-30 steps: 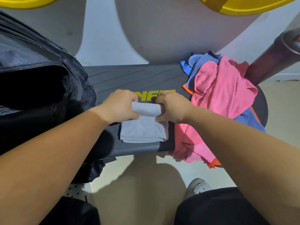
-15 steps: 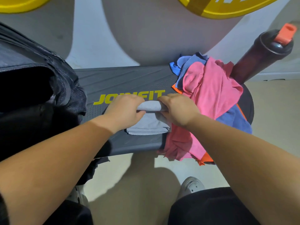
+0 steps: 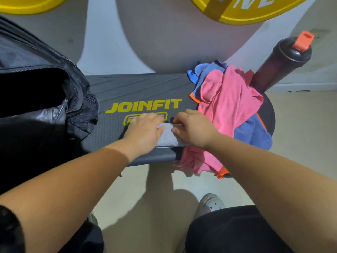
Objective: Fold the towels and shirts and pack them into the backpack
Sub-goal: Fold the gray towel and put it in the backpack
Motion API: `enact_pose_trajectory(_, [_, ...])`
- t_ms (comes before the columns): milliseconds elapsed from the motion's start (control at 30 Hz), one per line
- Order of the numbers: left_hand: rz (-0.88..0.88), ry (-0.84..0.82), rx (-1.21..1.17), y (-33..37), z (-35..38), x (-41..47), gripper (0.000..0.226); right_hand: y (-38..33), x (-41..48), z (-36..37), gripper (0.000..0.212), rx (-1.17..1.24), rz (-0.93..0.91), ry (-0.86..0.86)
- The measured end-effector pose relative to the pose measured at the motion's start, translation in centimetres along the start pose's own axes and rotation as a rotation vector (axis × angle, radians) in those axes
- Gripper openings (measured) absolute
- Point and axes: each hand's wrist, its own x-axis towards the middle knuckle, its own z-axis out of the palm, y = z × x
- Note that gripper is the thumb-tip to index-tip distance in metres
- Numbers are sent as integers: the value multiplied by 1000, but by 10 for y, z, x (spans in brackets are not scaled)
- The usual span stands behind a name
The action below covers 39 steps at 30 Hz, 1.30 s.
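Note:
A small grey towel [image 3: 168,136], folded into a compact rectangle, lies on the near edge of a dark step platform [image 3: 138,88] printed JOINFIT. My left hand [image 3: 144,130] lies flat on the towel's left half and presses it down. My right hand [image 3: 193,128] has arched fingers whose tips touch the towel's right and far edge. The black backpack [image 3: 36,99] stands at the left, zip open, its dark inside showing. A crumpled pile with a pink shirt [image 3: 228,99] and blue cloth [image 3: 255,132] lies on the platform's right end.
A dark bottle [image 3: 279,64] with an orange cap stands behind the pile. Yellow weight plates [image 3: 246,15] lean at the back wall. My grey shoe [image 3: 211,203] and black shorts are below, on a beige floor.
Both hands brought the towel's gripped far edge down toward me, making the fold smaller. My left hand went from gripping to lying flat. The view shifted, so the bottle now shows fully.

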Motion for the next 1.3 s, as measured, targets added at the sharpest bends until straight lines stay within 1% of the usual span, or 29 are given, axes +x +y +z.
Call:
enact_pose_trajectory(100, [-5,-17,26,-3,10,1,46,-13,-1,20,41,-177,100,106])
enact_pose_trajectory(167, [-2,-43,22,-7,13,2,50,-16,-5,34,60,-271,124,93])
enact_pose_trajectory(233, [28,-47,32,-13,15,3,56,-12,-7,43,73,-262,155,44])
enact_pose_trajectory(300, [75,-22,72,-19,18,6,65,-5,-4,49,74,-237,177,31])
enact_pose_trajectory(400, [119,-9,116,-26,22,12,74,-1,0,55,72,-217,162,76])
enact_pose_trajectory(633, [153,-23,94,-33,27,21,75,3,8,63,71,-183,165,111])
enact_pose_trajectory(700, [127,-38,106,-30,24,20,76,-1,8,60,71,-189,187,90])
enact_pose_trajectory(800, [109,-78,99,-22,17,12,70,-10,4,55,72,-135,184,16])
enact_pose_trajectory(867, [124,-108,54,-18,10,4,72,-13,-3,51,71,-63,131,-31])
enact_pose_trajectory(933, [107,-129,-15,-16,-1,-5,80,-14,-13,40,68,-30,105,-52])
enact_pose_trajectory(1033, [-14,-111,-309,-9,-21,-17,87,-26,-26,11,75,-2,88,-124])
enact_pose_trajectory(1100, [-43,-108,-424,-2,-35,-25,82,-37,-30,-9,75,49,91,-145])
enact_pose_trajectory(1233, [-92,-59,-568,4,-84,-44,59,-59,-36,-51,80,246,77,-104])
enact_pose_trajectory(1300, [-119,-42,-662,1,-115,-57,56,-71,-40,-75,78,364,55,-74])
